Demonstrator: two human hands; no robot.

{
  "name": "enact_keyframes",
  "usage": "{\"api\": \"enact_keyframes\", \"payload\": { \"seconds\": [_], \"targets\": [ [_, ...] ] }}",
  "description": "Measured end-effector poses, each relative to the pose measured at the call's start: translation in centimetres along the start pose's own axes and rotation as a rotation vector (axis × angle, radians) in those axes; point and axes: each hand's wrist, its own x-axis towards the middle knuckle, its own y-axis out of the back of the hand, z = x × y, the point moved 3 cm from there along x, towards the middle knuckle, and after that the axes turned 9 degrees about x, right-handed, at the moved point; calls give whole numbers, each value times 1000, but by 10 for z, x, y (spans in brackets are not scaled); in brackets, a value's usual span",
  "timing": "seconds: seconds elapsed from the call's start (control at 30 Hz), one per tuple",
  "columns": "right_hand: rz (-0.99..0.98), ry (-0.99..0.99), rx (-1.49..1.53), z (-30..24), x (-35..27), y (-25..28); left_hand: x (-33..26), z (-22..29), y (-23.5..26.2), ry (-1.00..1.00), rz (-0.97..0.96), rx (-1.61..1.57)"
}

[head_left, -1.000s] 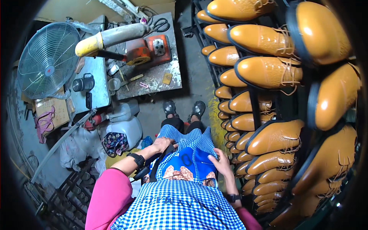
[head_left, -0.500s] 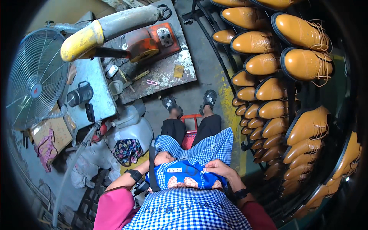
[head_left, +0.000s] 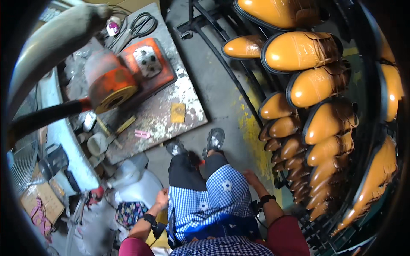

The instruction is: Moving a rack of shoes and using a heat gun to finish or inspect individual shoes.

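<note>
My left hand (head_left: 162, 197) hangs beside my left thigh, near the edge of a blue-and-white checked apron (head_left: 188, 204). Its fingers look loosely apart, and nothing shows in them. On the other side my right hand (head_left: 251, 176) is held out by my right knee, with loose, slightly blurred fingers and no object in it. The apron covers my lap and knees, and its blue pocket part (head_left: 222, 228) lies folded near my waist. Both wrists wear black bands. Neither hand touches the shoes or the bench.
To the right, a black rack (head_left: 245, 91) carries several glossy tan shoes (head_left: 301, 51). A worn bench (head_left: 162, 132) at the front left bears an orange machine (head_left: 147, 59), a yellowish block (head_left: 177, 113) and a pink clip (head_left: 142, 134). A white jug (head_left: 141, 187) stands left of my legs.
Both hands have left the apron's blue pocket and moved apart to my sides, further forward. My view has shifted toward the bench and rack. My knees are higher and the apron now drapes over them.
</note>
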Motion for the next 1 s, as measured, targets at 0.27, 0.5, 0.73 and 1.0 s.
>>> {"api": "enact_keyframes", "payload": {
  "seconds": [0.27, 0.5, 0.73, 1.0],
  "targets": [
    [-339, -298, 385, -26, -39, -44, 30, -73, -86, 15, -342, 75],
    [-393, -278, 336, 11, -31, -56, 72, -79, -70, 40, -307, 69],
    [-283, 17, 224, 33, 16, -69, 112, -77, -33, -41, -192, 113],
    [209, 1129, 852, -173, -113, 19, 134, -66, 12, -303, 137, 10]
  ]
}}
